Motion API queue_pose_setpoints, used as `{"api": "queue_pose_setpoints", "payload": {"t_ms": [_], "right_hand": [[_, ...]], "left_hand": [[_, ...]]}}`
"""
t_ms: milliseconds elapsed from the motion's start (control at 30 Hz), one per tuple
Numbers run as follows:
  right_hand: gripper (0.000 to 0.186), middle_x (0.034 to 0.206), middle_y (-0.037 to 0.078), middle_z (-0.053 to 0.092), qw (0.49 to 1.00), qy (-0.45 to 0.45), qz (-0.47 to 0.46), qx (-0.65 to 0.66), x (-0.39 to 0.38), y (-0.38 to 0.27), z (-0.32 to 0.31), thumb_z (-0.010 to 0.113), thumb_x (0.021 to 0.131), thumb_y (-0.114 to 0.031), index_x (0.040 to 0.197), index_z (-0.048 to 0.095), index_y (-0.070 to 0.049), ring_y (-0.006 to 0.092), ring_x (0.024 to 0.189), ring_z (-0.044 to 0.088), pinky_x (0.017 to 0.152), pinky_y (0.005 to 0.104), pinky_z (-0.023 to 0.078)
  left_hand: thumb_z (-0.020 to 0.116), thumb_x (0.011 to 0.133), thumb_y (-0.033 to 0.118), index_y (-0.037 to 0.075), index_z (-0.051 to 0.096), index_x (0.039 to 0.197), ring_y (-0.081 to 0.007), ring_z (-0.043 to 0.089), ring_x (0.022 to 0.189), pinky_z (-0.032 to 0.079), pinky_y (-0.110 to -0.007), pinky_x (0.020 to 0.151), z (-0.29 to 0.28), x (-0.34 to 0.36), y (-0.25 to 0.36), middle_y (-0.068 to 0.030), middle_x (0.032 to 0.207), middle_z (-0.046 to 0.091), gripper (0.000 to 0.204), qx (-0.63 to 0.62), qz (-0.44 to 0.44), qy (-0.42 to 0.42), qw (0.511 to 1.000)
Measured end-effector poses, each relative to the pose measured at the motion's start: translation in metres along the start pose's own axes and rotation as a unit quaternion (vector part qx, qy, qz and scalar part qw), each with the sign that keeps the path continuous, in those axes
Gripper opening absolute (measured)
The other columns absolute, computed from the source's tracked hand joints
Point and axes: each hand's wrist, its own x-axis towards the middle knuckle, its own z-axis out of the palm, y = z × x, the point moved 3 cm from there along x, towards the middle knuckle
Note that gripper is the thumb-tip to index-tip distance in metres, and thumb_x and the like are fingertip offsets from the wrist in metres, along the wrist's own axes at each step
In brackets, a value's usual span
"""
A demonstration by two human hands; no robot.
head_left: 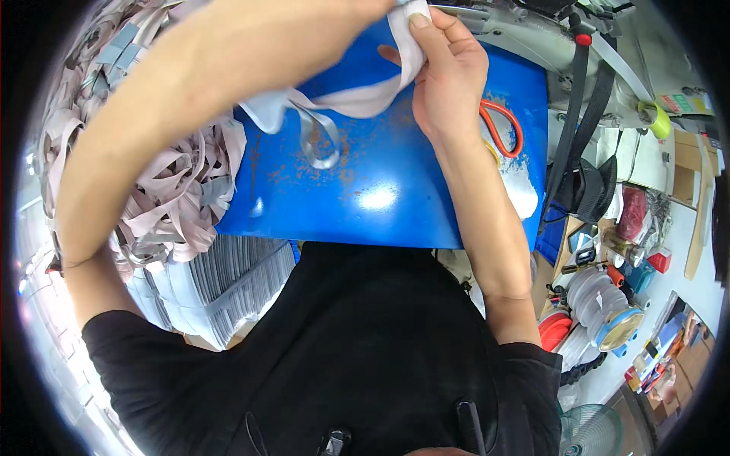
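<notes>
My right hand point(452, 83) pinches a pale pinkish fabric strap point(407, 49) between thumb and fingers near the top edge. From there the strap sags left across the blue tabletop point(365, 190), where a silvery grey ribbon end point(323, 144) curls. My left forearm point(205, 72) reaches over the left side toward the same spot. Its hand lies beyond the top edge, so its fingers do not show. Beside my right forearm lie red-handled scissors point(503, 129), partly hidden by it.
A large tangled heap of pinkish and grey straps point(179, 190) stands at the left, above bundled grey strips point(228, 281). Machine parts point(502, 26) run along the far edge. Black straps point(582, 106) hang at the right, near a cluttered shelf with white spools point(597, 296).
</notes>
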Motion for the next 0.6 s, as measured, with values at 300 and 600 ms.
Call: {"api": "queue_pose_setpoints", "payload": {"t_ms": [300, 600], "right_hand": [[0.028, 0.087, 0.005, 0.073, 0.99, 0.023, -0.016, -0.14, -0.015, -0.016, -0.005, 0.065, 0.101, -0.007, 0.126, 0.062, 0.007, 0.0063, 0.076, 0.064, 0.069, 0.0213, 0.05], [0.031, 0.098, 0.0, 0.064, 0.978, -0.156, -0.009, -0.135, -0.087, -0.045, -0.034, 0.06, 0.097, 0.002, 0.127, 0.064, -0.002, 0.0064, 0.093, 0.06, 0.078, 0.024, 0.049]], "left_hand": [[0.07, 0.084, 0.008, 0.003, 0.074, 0.082, -0.0255, 0.074, 0.072, 0.056, -0.033, 0.064, 0.013, 0.025, 0.046, -0.011, 0.08, 0.075, 0.007, -0.147, -0.133, 0.166, 0.966], [0.071, 0.072, 0.005, 0.007, 0.061, 0.141, -0.0352, 0.061, 0.101, 0.051, -0.044, 0.085, 0.043, -0.044, 0.097, -0.0147, 0.101, 0.062, 0.07, -0.305, -0.199, 0.23, 0.903]]}}
